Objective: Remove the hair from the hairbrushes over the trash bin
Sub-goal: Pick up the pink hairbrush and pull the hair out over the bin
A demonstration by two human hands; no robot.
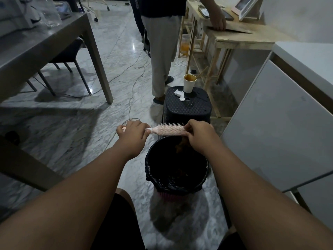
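Landmark: round trash bin lined with a black plastic bag [177, 184], standing on the pale marble floor [75, 134]; all places below are given from it.
Grey table [45, 44]: far up and left of the bin, with a dark chair [66, 55] tucked under its edge.
Cable [131, 87]: a thin grey line running across the floor beyond the bin's left side.
Left hand [132, 135]: just up and left of the bin's rim, fist wrapped tight round the brush handle, thumb tip pressed near the neck.
Pink plastic hairbrush with rows of pale bristles [170, 129]: held level over the bin's far rim, handle pointing left, bristles pointing up and away.
Clump of brownish hair [182, 146]: hanging below the brush head, over the bin's open mouth, under the right hand's fingers.
Right hand [199, 136]: over the bin's far right rim, fingers pinched at the brush head's right end; whether they grip the hair or the brush itself cannot be told.
Black woven-pattern plastic stool [187, 107]: directly behind the bin.
White paper cup with a brown-stained inside [189, 83]: upright on the stool, 1 crumpled white tissue [179, 94] lying just left of it.
Standing person in pale trousers [162, 56]: beyond the stool, 1 hand resting on a raw wooden bench [239, 38].
White cabinet [281, 123]: to the right of the bin.
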